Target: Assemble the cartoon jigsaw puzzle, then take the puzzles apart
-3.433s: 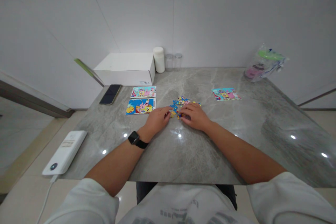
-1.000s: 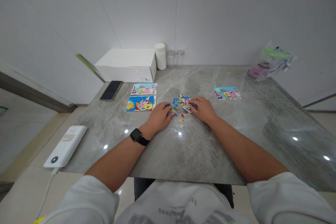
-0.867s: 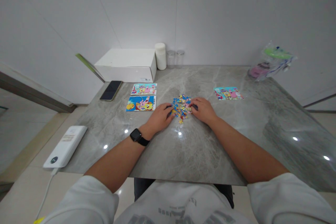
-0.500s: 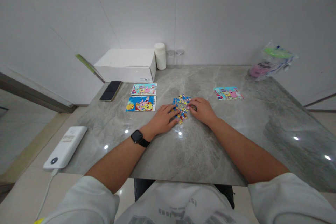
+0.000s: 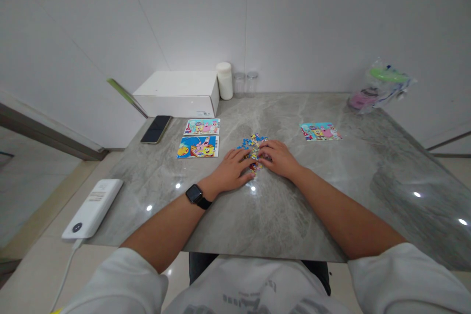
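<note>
A loose heap of small, colourful jigsaw puzzle pieces lies on the grey marbled table between my hands. From the left, my left hand rests at the heap with its fingers spread over the near pieces; a black watch is on that wrist. My right hand reaches over the heap's right side, fingers bent and apart, their tips among the pieces. Some pieces are hidden under the fingers. No single piece can be made out in either hand.
Two cartoon picture cards lie left, near a phone; another card lies right. Behind stand a white box, a white bottle and two glasses. A bagged cup and a power bank sit at the sides.
My right hand has moved left, further over the puzzle pieces. My left hand has stayed nearly in place, with its fingers spread a little wider.
</note>
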Demonstrator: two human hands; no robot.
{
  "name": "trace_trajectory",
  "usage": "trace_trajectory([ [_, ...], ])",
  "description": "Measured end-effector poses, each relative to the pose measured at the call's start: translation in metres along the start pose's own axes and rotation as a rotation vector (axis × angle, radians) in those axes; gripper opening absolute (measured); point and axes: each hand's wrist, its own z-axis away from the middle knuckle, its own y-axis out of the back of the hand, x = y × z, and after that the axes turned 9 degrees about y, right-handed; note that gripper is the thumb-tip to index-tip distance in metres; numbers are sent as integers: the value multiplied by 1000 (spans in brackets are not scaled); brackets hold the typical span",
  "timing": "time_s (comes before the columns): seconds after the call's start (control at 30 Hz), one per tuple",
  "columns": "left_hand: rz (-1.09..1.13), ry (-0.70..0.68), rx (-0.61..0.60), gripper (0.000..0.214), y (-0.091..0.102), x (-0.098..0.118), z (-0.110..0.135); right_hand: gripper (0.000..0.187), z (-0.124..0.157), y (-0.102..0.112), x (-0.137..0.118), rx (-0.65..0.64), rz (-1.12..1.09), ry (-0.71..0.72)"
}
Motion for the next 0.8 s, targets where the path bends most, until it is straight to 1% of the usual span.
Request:
trace_trajectory([
  [0.1, 14, -1, 29, 50, 2, 1, 0, 22, 1, 3, -1, -15, 13, -16],
  [0.23, 44, -8, 36, 47, 4, 2, 0, 17, 0, 6, -2, -29, 12, -14],
  [0.37, 43, -8, 28, 49, 3, 1, 0, 13, -2, 7, -4, -47, 8, 2],
  [0.5, 31, -2, 24, 55, 3, 1, 1, 18, -1, 10, -6, -36, 42, 10],
  [0.63, 8, -11, 10, 54, 3, 2, 0, 17, -2, 16, -8, -45, 67, 11],
  [0.7, -3, -7, 2, 53, 2, 3, 0, 19, -4, 22, -9, -56, 108, -19],
  [0.8, -12, 5, -5, 52, 1, 4, 0, 21, -7, 31, -13, -90, 217, -141],
])
